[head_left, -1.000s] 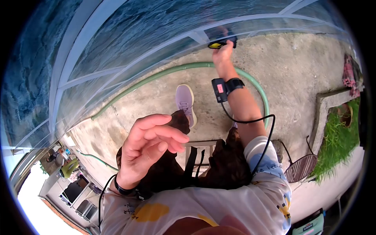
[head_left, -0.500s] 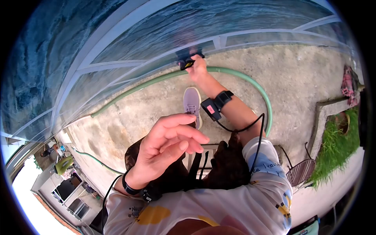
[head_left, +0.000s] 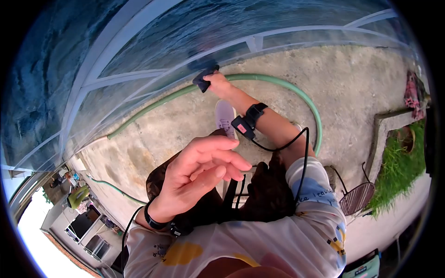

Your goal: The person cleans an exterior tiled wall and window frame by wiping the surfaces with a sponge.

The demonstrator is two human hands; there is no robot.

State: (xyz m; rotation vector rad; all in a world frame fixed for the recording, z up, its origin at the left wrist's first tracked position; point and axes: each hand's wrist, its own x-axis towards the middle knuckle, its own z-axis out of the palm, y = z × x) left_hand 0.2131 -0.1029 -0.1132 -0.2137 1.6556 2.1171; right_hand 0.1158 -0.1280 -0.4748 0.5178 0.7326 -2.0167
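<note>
My right hand (head_left: pixel 216 84) is closed on a dark cloth (head_left: pixel 202 81) at the lower part of a glass panel (head_left: pixel 153 90). Whether the cloth presses on the glass I cannot tell. The panel is bluish, with pale frame bars (head_left: pixel 125 76) running across it. Nearer to me, my left hand (head_left: pixel 194 171) hangs in front of my lap with loosely curved fingers apart, holding nothing. Both wrists wear black straps with cabled devices.
A green hose (head_left: pixel 287 85) curves over the concrete floor (head_left: pixel 345 88) beneath my right arm. My purple shoe (head_left: pixel 224 116) stands inside its loop. At right are a striped chair (head_left: pixel 357 198), a concrete-edged grass bed (head_left: pixel 401 162) and a pinkish cloth (head_left: pixel 412 97).
My right hand has moved left along the glass panel with the dark cloth, and the forearm has followed. My left hand has barely shifted and stays empty.
</note>
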